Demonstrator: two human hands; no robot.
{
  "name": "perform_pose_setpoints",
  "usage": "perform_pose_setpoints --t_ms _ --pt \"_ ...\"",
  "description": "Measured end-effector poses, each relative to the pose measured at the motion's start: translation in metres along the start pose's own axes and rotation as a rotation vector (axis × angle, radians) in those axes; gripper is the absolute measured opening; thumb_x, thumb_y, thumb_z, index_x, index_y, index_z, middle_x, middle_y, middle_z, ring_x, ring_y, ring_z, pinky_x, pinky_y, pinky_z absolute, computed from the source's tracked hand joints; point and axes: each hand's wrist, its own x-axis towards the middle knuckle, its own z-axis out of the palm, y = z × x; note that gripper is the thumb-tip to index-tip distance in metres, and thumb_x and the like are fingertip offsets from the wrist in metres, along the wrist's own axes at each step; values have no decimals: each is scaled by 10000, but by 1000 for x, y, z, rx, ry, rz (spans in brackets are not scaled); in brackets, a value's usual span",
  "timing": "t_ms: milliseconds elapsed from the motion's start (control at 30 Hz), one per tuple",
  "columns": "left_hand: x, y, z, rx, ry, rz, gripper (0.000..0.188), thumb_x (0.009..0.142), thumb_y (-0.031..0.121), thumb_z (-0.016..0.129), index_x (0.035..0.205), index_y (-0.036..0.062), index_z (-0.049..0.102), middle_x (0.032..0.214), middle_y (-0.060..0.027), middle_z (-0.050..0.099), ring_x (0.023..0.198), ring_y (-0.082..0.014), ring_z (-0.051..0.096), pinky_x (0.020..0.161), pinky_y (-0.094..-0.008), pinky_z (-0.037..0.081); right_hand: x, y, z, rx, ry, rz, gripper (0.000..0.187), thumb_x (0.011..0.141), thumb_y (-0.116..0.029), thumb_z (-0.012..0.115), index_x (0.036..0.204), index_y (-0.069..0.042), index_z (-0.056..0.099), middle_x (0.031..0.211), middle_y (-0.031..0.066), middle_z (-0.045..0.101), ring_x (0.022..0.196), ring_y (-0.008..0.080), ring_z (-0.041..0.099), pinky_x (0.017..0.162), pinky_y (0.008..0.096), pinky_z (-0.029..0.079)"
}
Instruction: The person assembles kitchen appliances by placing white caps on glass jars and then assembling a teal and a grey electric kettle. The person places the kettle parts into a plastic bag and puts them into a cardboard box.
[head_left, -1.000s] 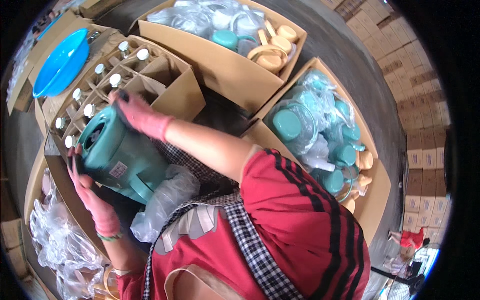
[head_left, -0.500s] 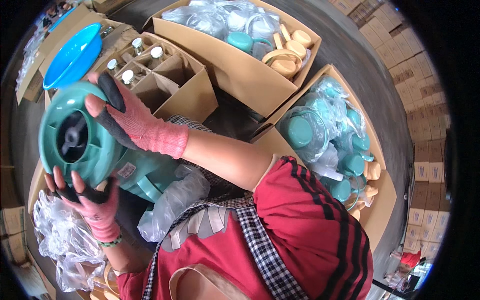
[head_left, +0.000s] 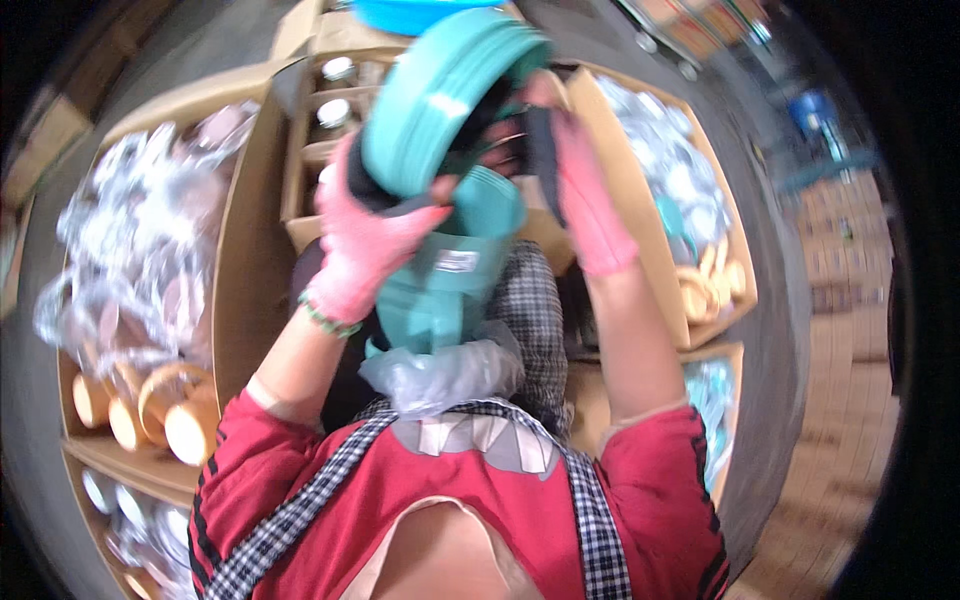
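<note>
- A clear plastic bag (head_left: 440, 372) lies bunched on the person's lap, against the checked apron, wrapped round the foot of a teal plastic appliance body (head_left: 440, 290).
- The left hand (head_left: 365, 245), in a pink glove, has its fingers closed round the upper part of that body, thumb across the front.
- The right hand (head_left: 585, 200) (also pink-gloved) grips a round teal lid (head_left: 440, 95) held tilted over the body's top; the fingers curl behind its rim.
- Cardboard boxes sit around: one at left (head_left: 240, 260) holds bagged parts and tan cups (head_left: 150, 400), one at right (head_left: 730, 300) holds more bagged pieces.
- Farther off, a divided carton (head_left: 310, 150) holds white-capped items.
</note>
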Motion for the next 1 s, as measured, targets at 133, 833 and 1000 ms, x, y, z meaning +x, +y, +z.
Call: perform_pose_setpoints --t_ms 133,833,1000 --pt "8 -6 6 -104 44 40 606 529 199 791 1001 -22 483 883 -98 549 827 -168 543 742 -302 446 34 28 5 -442 -88 -356 552 785 -537 486 967 -17 481 726 104 581 577 163 562 509 263 454" --pt "31 -93 -132 -1180 556 -384 383 782 266 525 1118 87 489 1158 -67 497 1081 -246 457 939 -461 339 191 174 123 -1125 -1309 -56 612 689 -304 664 1216 -108 421 1151 149 466 1066 279 462 904 338 358" --pt "27 -106 -163 -1200 579 -320 360 790 205 534 1122 73 495 1143 -53 522 1061 -213 477 943 -412 334 197 175 156 -1585 -1443 -272 458 824 -338 442 1175 -44 444 1147 190 490 1068 333 465 899 392 358"
